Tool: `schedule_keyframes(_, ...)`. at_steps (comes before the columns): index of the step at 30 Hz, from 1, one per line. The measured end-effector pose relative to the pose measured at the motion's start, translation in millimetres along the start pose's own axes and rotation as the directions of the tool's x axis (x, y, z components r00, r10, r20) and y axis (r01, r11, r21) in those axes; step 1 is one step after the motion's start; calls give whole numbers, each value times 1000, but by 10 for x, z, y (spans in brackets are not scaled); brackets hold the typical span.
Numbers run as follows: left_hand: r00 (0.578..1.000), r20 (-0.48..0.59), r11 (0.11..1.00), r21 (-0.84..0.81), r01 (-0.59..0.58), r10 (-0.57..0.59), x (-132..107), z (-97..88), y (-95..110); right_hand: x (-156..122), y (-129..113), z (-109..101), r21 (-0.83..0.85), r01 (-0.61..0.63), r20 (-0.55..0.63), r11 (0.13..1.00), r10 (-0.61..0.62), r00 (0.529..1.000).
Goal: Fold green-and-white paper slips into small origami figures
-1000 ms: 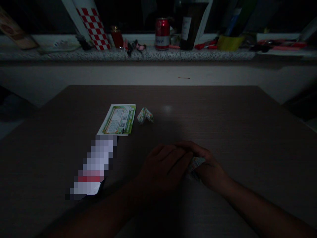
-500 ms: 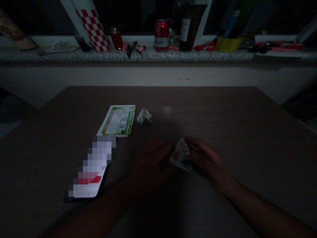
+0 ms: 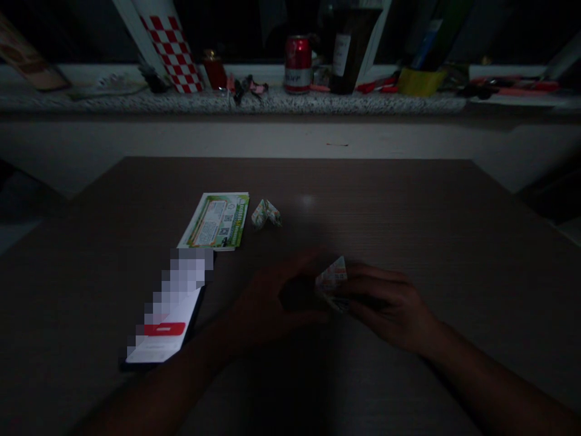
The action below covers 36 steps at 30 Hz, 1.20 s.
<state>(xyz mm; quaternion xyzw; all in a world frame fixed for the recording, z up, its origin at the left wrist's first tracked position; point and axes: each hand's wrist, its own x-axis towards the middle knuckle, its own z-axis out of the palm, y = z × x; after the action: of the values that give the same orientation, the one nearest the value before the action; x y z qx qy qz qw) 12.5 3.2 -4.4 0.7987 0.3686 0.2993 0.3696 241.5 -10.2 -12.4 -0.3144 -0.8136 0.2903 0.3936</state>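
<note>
Both hands meet low on the tabletop (image 3: 408,206), just right of centre, with a small printed paper (image 3: 333,280) between them. The right hand (image 3: 393,306) has its fingers closed on the paper's right side and holds it tipped up, one corner pointing away from the person. The left hand (image 3: 267,303) is curled beside it, fingertips at the paper's left edge; the light is too dim to tell whether they grip it or only touch it. Both forearms come in from the near edge and angle inward, wrists low, just over the wood.

Across the far side runs a speckled windowsill (image 3: 136,103) crowded with things: a red-and-white checkered tube (image 3: 169,45), a dark bottle (image 3: 347,51), a red can (image 3: 297,63) and assorted clutter that is hard to make out. On the tabletop, left of the hands, lies a phone (image 3: 167,333) with its screen lit. Beyond it sits a flat stack of green-edged leaflets (image 3: 218,220), and just right of the stack a little folded piece (image 3: 267,213) of the same sort of print.

As for the work, the folded piece by the stack looks finished and set aside. The paper in hand already has creases and a pointed shape, so it seems part-way folded, though it is not yet as compact as the finished one. The leaflets look unfolded, so more sheets seem to be left.
</note>
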Motion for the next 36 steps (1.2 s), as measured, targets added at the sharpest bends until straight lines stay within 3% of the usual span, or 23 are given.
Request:
schedule_keyframes(4, 959, 178, 950, 187, -251, 218, 6, -96, -26, -9, -6, -30, -25, -10, 79, 1000, 12, 997)
schedule_keyframes(11, 930, 284, 956, 108, -272, 232, 45, -164, 2, -8, 9, -3, 40, -1, 95, 999, -3, 995)
schedule_keyframes(15, 933, 263, 958, 78, -275, 247, 47, -167, 9, -8, 6, 4, 47, 12, 80, 999, -15, 997)
schedule_keyframes(18, 952, 236, 968, 106, -226, 196, 46, -160, 22, 1, -18, 9, 56, 2, 34, 998, -4, 999)
schedule_keyframes(22, 981, 156, 986, 100, -136, 120, 45, -135, 44, 18, -59, 27, 113, -39, -52, 993, 45, 998)
schedule_keyframes(29, 989, 111, 994, 42, -103, 98, 26, -86, 78, 19, -72, 65, 182, -138, -67, 974, 152, 986)
schedule_keyframes(36, 988, -85, 983, -140, 119, -132, 17, -43, 128, 27, -76, 69, 137, -92, -46, 986, 99, 994)
